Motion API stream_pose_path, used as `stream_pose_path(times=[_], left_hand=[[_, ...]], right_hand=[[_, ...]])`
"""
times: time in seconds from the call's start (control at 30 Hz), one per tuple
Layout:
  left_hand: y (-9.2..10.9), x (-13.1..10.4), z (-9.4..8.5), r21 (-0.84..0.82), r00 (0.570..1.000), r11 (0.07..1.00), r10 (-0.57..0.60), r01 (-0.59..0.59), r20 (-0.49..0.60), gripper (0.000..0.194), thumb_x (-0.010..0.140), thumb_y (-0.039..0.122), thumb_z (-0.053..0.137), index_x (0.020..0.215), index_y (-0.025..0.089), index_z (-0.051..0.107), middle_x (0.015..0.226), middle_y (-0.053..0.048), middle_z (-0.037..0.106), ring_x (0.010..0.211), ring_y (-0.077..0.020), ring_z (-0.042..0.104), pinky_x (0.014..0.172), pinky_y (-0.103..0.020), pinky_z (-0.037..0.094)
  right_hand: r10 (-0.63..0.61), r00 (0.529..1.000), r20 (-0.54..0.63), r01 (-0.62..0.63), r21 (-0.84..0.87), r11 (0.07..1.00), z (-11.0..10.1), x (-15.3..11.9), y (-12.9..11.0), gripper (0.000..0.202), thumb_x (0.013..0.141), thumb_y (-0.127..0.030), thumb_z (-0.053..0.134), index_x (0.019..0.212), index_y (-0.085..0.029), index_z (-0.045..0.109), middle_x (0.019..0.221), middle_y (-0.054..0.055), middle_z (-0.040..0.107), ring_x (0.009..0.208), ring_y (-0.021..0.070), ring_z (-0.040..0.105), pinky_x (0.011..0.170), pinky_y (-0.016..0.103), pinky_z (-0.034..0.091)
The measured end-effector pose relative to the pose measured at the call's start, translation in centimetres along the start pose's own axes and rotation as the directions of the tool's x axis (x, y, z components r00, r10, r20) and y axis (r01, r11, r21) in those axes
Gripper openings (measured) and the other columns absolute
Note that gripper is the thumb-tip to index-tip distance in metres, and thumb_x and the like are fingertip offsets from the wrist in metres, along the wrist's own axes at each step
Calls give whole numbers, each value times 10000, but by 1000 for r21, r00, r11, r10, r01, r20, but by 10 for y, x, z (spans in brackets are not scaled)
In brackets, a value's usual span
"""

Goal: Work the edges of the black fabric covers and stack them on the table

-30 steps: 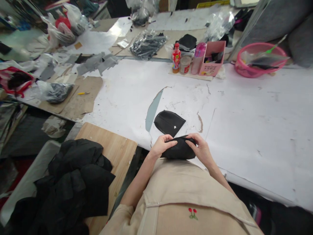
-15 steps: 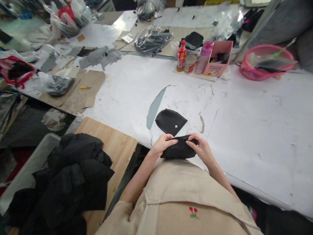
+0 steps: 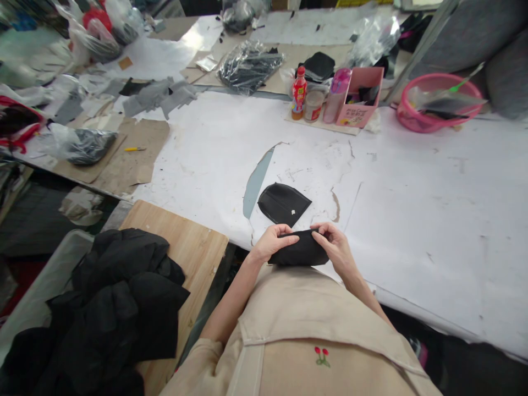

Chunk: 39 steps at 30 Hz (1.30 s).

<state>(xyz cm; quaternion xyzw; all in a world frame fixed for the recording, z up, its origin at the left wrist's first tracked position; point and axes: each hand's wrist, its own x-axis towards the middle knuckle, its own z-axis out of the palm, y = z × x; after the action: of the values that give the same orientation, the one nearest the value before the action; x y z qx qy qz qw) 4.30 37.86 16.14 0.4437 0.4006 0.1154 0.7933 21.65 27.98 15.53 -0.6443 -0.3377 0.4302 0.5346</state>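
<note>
A piece of black fabric (image 3: 299, 251) is stretched between my two hands, close to my apron at the table's front edge. My left hand (image 3: 275, 242) pinches its upper left edge, thumb on the near face. At the upper right corner, my right hand (image 3: 332, 242) grips the same edge between thumb and fingers. The fingertips behind the fabric are hidden. Just beyond my hands, a second black piece (image 3: 284, 203), rounded at the left and pointed at the right, lies flat with a small white speck on it.
A heap of black fabric (image 3: 124, 297) covers part of a wooden board (image 3: 198, 236) at my left. Across the white-covered table (image 3: 412, 220) stand a red-labelled bottle (image 3: 298, 94), a pink box (image 3: 358, 113) and a pink basin (image 3: 439, 124). A yellow cutter (image 3: 135, 149) lies on cardboard.
The upper edge of the held fabric looks straighter and flatter, with its earlier fold opening closed up. Both hands keep their grip; the view has shifted slightly.
</note>
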Motion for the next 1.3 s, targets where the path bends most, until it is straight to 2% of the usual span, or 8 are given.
stream_pose_path(times=[0.17,0.33,0.47,0.77,0.93,1.3], left_hand=[[-4,1,0,9,999,1000,17,-17,-27,374,643,422,813,753,140,593,658,24,628,522,-66,523,519,-186,364],[-3,0,1,18,999,999,31,-31,-23,365,652,403,810,743,137,577,644,25,617,518,-62,514,511,-181,361],[-3,-1,1,23,999,999,41,-40,-23,362,658,405,805,747,137,578,639,25,610,516,-63,512,507,-180,356],[-4,-2,3,48,995,996,77,-74,-58,371,638,404,814,713,144,560,603,36,580,503,-64,494,495,-183,335],[-3,-2,3,46,993,996,83,-79,-83,368,637,400,814,727,147,562,617,34,593,506,-66,502,496,-184,344],[0,-2,4,117,983,986,136,-122,-125,348,638,391,819,744,143,598,644,19,623,549,-81,530,520,-184,363]], right_hand=[[7,1000,3,-7,5,1000,-1,-1,1,241,813,-331,649,697,-213,474,1000,61,672,890,206,583,784,329,431],[-53,996,71,59,-72,996,-5,1,2,174,788,-325,686,789,-219,549,1023,51,662,951,217,593,846,346,432],[-59,994,95,70,-118,991,-5,1,0,196,790,-338,684,716,-215,550,1018,55,665,985,234,593,898,373,423],[-14,998,56,17,-41,999,-1,-2,6,223,784,-321,689,670,-210,533,1051,54,674,1011,241,597,867,360,430],[28,1000,11,-28,-9,1000,0,-1,5,239,764,-314,700,701,-214,492,1027,51,683,927,222,601,800,335,443],[-6,1000,-17,6,-44,999,0,0,5,223,777,-331,672,720,-217,489,984,50,677,900,214,597,802,334,458]])
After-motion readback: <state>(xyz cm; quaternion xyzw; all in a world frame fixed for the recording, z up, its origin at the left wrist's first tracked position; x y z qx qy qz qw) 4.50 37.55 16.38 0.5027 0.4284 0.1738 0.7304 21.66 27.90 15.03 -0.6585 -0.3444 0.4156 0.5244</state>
